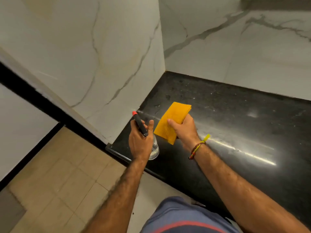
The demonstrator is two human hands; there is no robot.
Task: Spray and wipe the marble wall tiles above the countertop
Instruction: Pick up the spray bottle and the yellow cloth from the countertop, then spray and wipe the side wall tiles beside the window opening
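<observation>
From the head view, the left hand (140, 141) had its grip curled tight round a clear spray bottle (154, 147), the fingers wrapped about the neck and the thumb up beside it. The bottle's black sprayer head with its red nozzle tip (134, 113) stuck out above the fingers, angled toward the marble wall tiles (94, 52) on the left side of the corner. The bottle's clear lower body showed below the hand, over the near left end of the counter (227, 115); whether it touched the surface could not be told.

The right hand (184, 129) was just beside the left, its grip pinching a folded yellow cloth (171, 121), thumb on top and fingers underneath. The cloth was held above the counter, near the corner, apart from the wall tiles. A braided red-and-yellow wristband (196, 149) circled the right wrist.

The counter was black and glossy, with streaks and specks on it. White tiles with grey veins ran along both walls, meeting at the corner. Beige floor tiles (58, 182) lay lower left, beside a black band at the foot of the left wall.
</observation>
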